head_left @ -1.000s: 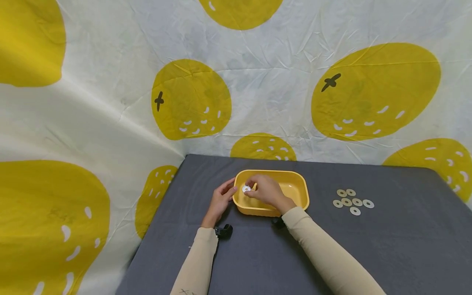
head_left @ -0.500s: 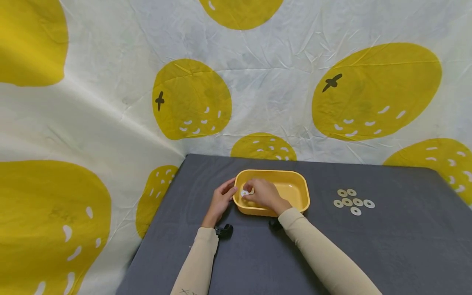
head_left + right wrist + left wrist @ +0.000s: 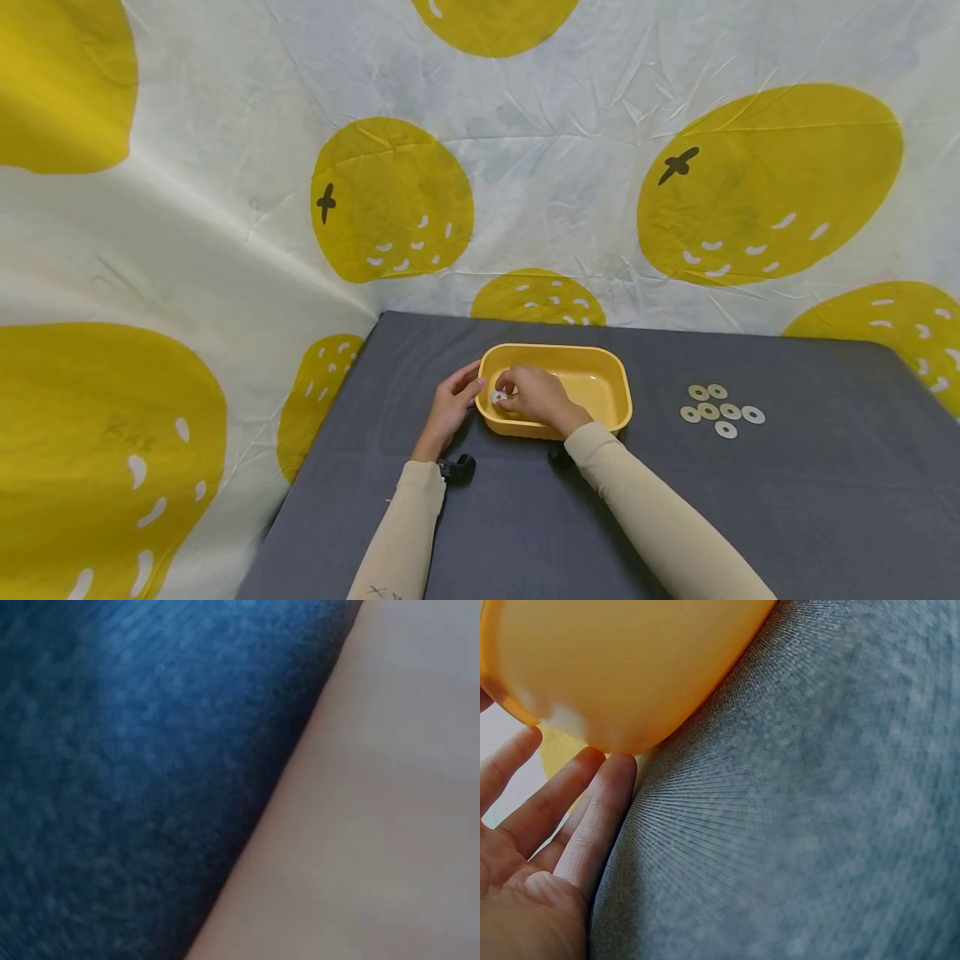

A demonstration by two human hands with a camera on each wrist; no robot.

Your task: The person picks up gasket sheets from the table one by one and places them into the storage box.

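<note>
A yellow rectangular tub (image 3: 592, 353) with rounded corners stands on the dark grey cloth. My right hand (image 3: 537, 395) reaches down into its left half, thumb and fingertips pinching a pale flat washer (image 3: 498, 397) low over the tub's floor. Against the tub's left end rests my left hand (image 3: 448, 407), the thumb near the rim. From the left wrist, its nearly straight fingers (image 3: 592, 832) touch the outside of the yellow wall (image 3: 645, 667). The right wrist view holds only blurred cloth and a pale blurred surface; the right fingers are outside it.
Several flat washers (image 3: 708, 411) lie in a loose cluster on the cloth, right of the tub. The grey-covered table (image 3: 825, 467) meets a white curtain (image 3: 555, 200) with yellow fruit prints behind and at the left.
The right hand has moved slightly down and left inside the tub with the washer between its fingertips. The left hand stays at the tub's left end.
</note>
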